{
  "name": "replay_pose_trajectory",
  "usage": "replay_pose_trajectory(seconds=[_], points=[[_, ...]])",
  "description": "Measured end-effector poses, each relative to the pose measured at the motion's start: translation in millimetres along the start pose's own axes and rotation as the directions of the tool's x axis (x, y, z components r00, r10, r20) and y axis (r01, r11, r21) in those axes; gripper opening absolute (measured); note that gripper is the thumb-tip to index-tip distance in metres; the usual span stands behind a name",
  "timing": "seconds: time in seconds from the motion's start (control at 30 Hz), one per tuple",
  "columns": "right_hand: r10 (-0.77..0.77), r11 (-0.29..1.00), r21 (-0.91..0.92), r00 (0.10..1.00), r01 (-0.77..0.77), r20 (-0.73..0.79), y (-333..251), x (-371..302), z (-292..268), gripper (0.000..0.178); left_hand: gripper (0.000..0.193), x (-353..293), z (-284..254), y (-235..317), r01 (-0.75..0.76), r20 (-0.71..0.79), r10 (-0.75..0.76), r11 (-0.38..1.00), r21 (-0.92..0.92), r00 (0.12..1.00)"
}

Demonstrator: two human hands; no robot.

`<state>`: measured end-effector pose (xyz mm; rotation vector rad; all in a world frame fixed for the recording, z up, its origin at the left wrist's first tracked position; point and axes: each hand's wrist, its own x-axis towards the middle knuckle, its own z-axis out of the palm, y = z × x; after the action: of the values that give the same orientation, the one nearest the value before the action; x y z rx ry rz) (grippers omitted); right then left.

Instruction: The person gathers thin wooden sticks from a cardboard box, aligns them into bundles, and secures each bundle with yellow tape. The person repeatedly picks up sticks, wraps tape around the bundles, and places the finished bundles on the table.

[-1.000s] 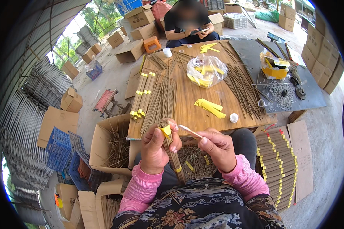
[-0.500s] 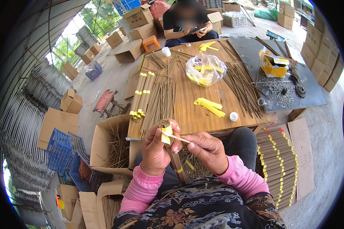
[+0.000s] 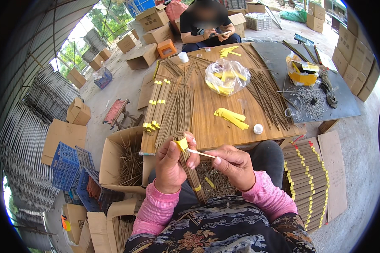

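A bundle of thin brown incense sticks (image 3: 191,173) slants up from my lap in my left hand (image 3: 169,166), whose fingers close round its upper end. Near that top, a yellow paper strip (image 3: 182,143) lies partly folded against the sticks under my left fingers. Lower down, a yellow band (image 3: 197,188) circles the same bundle. Between thumb and fingers of my right hand (image 3: 233,165) is a slim pale stick (image 3: 203,154); its whitish tip is close beside the strip, and I cannot tell whether they touch.
On the wooden table (image 3: 207,135) lie banded bundles (image 3: 157,103), loose sticks (image 3: 176,107), yellow strips (image 3: 232,118), a plastic bag (image 3: 227,77) and a white pot (image 3: 258,129). Stacked bundles (image 3: 307,181) are at my right, a cardboard box (image 3: 128,162) at my left. A person (image 3: 207,25) sits opposite.
The pale stick's tip has moved off the yellow strip, slightly right and down with my right hand. The strip now bends closer round the bundle. The person opposite has shifted their hands.
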<state>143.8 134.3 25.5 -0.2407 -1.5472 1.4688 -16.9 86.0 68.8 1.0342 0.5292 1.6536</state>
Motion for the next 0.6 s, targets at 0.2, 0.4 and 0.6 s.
replay_pose_trajectory(seconds=[0.2, 0.4, 0.6], points=[[-0.011, 0.999, -0.032, 0.999, 0.013, 0.047, -1, 4, 1, 0.022, 0.036, -1, -1, -2, 0.03, -0.009, -0.03, 0.999, 0.033, 1.0], [-0.013, 1.0, 0.009, 0.995, 0.012, 0.102, -8, 0, -5, 0.021, 0.036, 3, 0, -2, -0.004, 0.001, 0.004, 0.995, 0.095, 1.0], [0.098, 0.995, 0.004, 0.995, -0.098, 0.02, -1, 1, -10, 0.02, 0.038, 5, 0, -4, 0.005, -0.026, -0.003, 0.998, 0.066, 1.0]])
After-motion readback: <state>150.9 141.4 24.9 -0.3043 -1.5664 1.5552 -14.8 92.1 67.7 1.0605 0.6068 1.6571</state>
